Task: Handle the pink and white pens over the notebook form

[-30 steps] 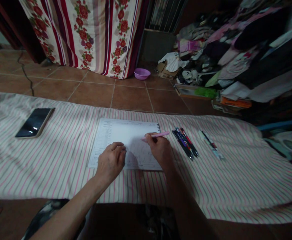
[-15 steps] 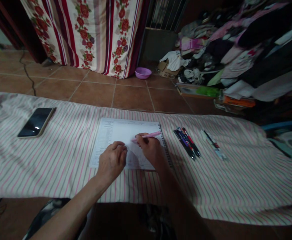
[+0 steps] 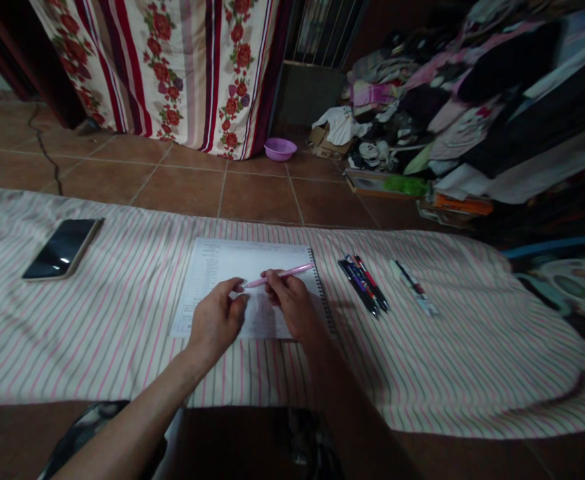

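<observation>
A spiral notebook (image 3: 287, 257) lies open on the striped cloth, its binding along the right side and rows of printed text on the left of the page. My right hand (image 3: 292, 300) grips a pink pen (image 3: 296, 271), held slanted above the page with its tip pointing left. Over the left half of the notebook is my left hand (image 3: 218, 313), thumb and forefinger apart around a gap. The pen's tip comes close to that forefinger; whether they touch I cannot tell.
Several pens (image 3: 365, 283) lie together right of the notebook. Farther right is another pen with a clear wrapper (image 3: 415, 288). A smartphone (image 3: 63, 249) rests at the left. Beyond the striped cloth (image 3: 137, 293), a purple basin (image 3: 279, 149) sits on the tiled floor near piled clothes (image 3: 437, 107).
My right hand has lifted the pen from the page and turned its tip left. My left hand has gone from curled on the paper to thumb and forefinger apart. The view shifted slightly.
</observation>
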A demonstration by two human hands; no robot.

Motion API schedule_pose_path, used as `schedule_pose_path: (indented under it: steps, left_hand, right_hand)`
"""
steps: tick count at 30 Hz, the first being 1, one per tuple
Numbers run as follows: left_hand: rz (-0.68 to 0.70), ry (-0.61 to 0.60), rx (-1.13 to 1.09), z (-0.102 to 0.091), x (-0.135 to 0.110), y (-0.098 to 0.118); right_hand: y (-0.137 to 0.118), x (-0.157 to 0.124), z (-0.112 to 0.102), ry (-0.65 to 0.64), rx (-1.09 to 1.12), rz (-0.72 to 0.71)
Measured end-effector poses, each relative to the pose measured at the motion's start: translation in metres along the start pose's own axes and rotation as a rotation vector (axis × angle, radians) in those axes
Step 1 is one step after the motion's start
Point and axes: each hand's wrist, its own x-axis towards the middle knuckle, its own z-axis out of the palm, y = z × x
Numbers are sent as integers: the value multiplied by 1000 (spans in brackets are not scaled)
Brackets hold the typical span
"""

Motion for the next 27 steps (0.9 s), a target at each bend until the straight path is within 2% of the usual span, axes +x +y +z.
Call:
schedule_pose_path:
  steps: [4,10,13,17,20,24,27]
  left_hand:
    - [-19,-15,-119,1,0,2]
    - [85,-14,-15,1,-4,3]
    - [105,-17,-38,1,-5,1]
    - [85,-11,-120,0,-4,-2]
    - [27,9,-269,-2,-1,-1]
    - [-179,16,-673,-7,4,5]
    - [-246,-22,-952,-13,5,10]
  right_hand:
    - [-1,-5,2,-54,26,23]
    - [-2,-13,3,-194,-39,-58]
    - [-4,-16,1,-169,-29,-41]
    - [-5,-17,-3,-51,37,-43]
    - [-6,-17,-5,41,109,-47]
    - [-7,-17,-4,69,230,3]
    - [-8,-18,-3,80,338,68]
